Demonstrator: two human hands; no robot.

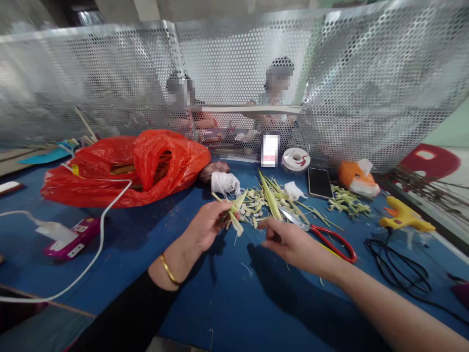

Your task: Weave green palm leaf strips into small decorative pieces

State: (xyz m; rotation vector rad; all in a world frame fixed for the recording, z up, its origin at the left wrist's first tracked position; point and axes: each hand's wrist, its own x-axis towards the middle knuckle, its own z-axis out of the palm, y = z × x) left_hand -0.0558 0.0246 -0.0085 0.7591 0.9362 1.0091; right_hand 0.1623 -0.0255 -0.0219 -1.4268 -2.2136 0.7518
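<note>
My left hand (pixel 208 222) is closed on a small bundle of pale green leaf strips (pixel 236 215), pinched between thumb and fingers above the blue table. My right hand (pixel 284 239) is a short way to the right, fingers loosely curled, with index finger and thumb apart and nothing visible between them. Just beyond it lie red-handled scissors (pixel 342 239), their blades pointing toward the scraps. A heap of cut leaf pieces (pixel 252 205) and a longer green leaf (pixel 270 198) lie behind both hands. Next to the heap is a roll of white thread (pixel 224 183).
A red plastic bag (pixel 172 171) with brown sticks fills the back left. A white cable (pixel 106 210) curves past a purple power strip (pixel 82 237). At right are a phone (pixel 320 183), an orange tissue pack (pixel 357 178) and a yellow glue gun (pixel 406 215). Perforated metal panels (pixel 227 58) stand behind.
</note>
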